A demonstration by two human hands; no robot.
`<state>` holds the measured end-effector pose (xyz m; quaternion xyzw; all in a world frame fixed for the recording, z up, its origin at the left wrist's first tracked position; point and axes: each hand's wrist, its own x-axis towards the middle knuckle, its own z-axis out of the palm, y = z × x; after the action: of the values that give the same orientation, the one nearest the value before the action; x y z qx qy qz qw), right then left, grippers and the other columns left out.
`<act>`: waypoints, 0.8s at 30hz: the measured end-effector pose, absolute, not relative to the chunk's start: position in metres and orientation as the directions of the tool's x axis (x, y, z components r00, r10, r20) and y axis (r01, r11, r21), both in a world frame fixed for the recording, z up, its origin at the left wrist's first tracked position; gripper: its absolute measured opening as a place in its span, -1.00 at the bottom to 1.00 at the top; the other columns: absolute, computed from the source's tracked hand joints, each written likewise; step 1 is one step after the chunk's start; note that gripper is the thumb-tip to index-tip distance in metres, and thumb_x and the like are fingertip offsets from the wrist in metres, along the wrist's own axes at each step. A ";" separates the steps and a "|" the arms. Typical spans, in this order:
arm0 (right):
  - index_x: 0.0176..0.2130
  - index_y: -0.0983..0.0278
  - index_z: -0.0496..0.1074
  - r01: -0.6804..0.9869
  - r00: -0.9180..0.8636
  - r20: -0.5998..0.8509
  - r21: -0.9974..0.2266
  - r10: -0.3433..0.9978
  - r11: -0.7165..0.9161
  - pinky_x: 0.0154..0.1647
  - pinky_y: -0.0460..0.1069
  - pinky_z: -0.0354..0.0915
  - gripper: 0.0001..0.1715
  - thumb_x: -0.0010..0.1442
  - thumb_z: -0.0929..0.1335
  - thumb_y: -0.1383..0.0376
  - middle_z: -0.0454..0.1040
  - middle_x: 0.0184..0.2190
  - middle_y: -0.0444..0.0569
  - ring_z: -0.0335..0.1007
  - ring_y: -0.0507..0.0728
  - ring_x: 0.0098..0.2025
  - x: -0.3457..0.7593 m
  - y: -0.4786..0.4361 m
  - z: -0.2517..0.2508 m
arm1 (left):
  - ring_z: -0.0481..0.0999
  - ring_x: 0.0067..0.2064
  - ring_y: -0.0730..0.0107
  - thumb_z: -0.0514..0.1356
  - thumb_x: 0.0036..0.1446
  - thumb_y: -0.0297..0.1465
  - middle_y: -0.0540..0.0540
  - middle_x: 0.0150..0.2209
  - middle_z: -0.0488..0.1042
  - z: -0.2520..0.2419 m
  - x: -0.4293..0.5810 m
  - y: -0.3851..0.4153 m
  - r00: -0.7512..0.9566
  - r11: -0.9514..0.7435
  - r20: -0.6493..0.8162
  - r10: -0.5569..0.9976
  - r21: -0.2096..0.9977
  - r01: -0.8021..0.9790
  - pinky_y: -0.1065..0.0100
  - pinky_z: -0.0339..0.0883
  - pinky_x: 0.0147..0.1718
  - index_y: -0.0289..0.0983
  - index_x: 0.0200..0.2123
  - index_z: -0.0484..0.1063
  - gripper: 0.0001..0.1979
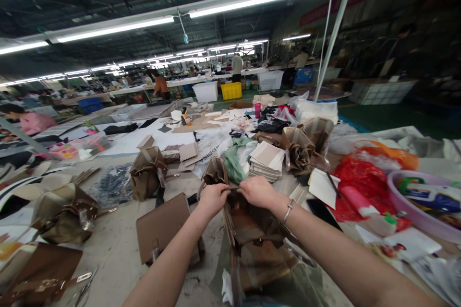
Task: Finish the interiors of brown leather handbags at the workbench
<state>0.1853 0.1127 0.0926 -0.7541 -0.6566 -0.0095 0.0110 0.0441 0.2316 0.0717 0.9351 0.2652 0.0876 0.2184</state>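
A brown handbag (252, 223) stands in front of me at the table's near side, with its dark inside partly showing. My left hand (213, 200) is closed on its upper edge, thumb and fingers pinched together. Close beside it, my right hand (260, 193) pinches the same edge, a bracelet on that wrist. Below my arms lies more brown material under clear plastic (266, 268), its form hard to make out. A brown bag with a flat flap (163, 228) sits left of my left forearm. Just beyond my hands stands another open brown bag (215, 171).
Several brown bags (147, 172) stand around the table. A stack of beige cards (267, 160) lies beyond my right hand. On the right are red plastic (360, 180), a dark phone (323, 213) and a purple basin (396, 192). Scissors (85, 288) lie at lower left. People work farther back.
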 end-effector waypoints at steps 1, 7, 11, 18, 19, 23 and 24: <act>-0.30 0.30 0.47 0.990 0.143 0.025 -0.007 0.989 -0.143 -0.28 -0.02 0.27 -0.54 0.27 0.12 0.12 0.53 -0.35 0.11 0.45 0.19 -0.27 0.185 0.113 0.092 | 0.50 -0.22 0.31 0.07 0.09 -0.39 -0.07 -0.23 0.57 0.070 0.045 0.231 0.842 -0.775 0.063 0.536 0.430 0.462 0.37 0.28 -0.22 -0.20 -0.22 0.53 -0.74; -0.30 0.28 0.48 0.987 0.159 0.021 -0.016 0.987 -0.159 -0.27 -0.04 0.25 -0.52 0.27 0.12 0.08 0.53 -0.34 0.09 0.45 0.18 -0.25 0.188 0.112 0.090 | 0.50 -0.21 0.32 0.05 0.10 -0.43 -0.07 -0.25 0.56 0.068 0.050 0.224 0.811 -0.773 0.080 0.579 0.371 0.515 0.37 0.26 -0.21 -0.20 -0.25 0.51 -0.76; -0.32 0.24 0.49 0.984 0.170 0.007 -0.062 0.985 -0.169 -0.29 -0.05 0.23 -0.42 0.24 0.10 -0.05 0.54 -0.34 0.06 0.45 0.17 -0.26 0.194 0.108 0.090 | 0.49 -0.21 0.33 0.12 0.05 -0.39 -0.07 -0.23 0.55 0.070 0.045 0.228 0.853 -0.771 0.070 0.517 0.472 0.428 0.39 0.27 -0.20 -0.22 -0.20 0.49 -0.76; -0.31 0.21 0.50 0.990 0.125 0.029 -0.072 0.992 -0.123 -0.29 -0.06 0.21 -0.49 0.26 0.12 0.03 0.54 -0.34 0.02 0.44 0.14 -0.27 0.193 0.110 0.089 | 0.51 -0.24 0.32 0.05 0.12 -0.35 -0.06 -0.26 0.57 0.069 0.047 0.232 0.883 -0.813 0.072 0.464 0.430 0.392 0.38 0.28 -0.25 -0.17 -0.24 0.54 -0.74; -0.31 0.23 0.50 0.990 0.131 0.025 -0.050 0.991 -0.130 -0.28 -0.05 0.21 -0.50 0.27 0.11 0.07 0.54 -0.34 0.04 0.44 0.15 -0.27 0.191 0.112 0.089 | 0.51 -0.23 0.29 0.05 0.12 -0.34 -0.07 -0.25 0.57 0.069 0.048 0.231 0.877 -0.824 0.075 0.474 0.390 0.412 0.36 0.28 -0.25 -0.17 -0.25 0.54 -0.74; -0.32 0.26 0.51 0.987 0.157 0.006 -0.038 0.988 -0.157 -0.25 -0.03 0.23 -0.51 0.27 0.12 0.10 0.54 -0.34 0.10 0.44 0.18 -0.26 0.189 0.114 0.089 | 0.51 -0.20 0.25 0.04 0.14 -0.32 -0.09 -0.24 0.57 0.067 0.050 0.230 0.865 -0.833 0.109 0.490 0.349 0.428 0.34 0.27 -0.24 -0.16 -0.26 0.54 -0.73; -0.31 0.25 0.52 0.984 0.165 0.001 -0.072 0.986 -0.164 -0.25 -0.02 0.24 -0.50 0.27 0.12 0.08 0.54 -0.34 0.09 0.45 0.18 -0.25 0.191 0.113 0.090 | 0.51 -0.21 0.26 0.04 0.14 -0.30 -0.08 -0.25 0.57 0.066 0.049 0.230 0.863 -0.823 0.110 0.492 0.383 0.420 0.35 0.27 -0.25 -0.16 -0.26 0.55 -0.72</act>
<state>0.1909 0.1132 0.0898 -0.7626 -0.6459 0.0230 0.0276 0.0492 0.2303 0.0662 0.9491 0.2403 0.1027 0.1758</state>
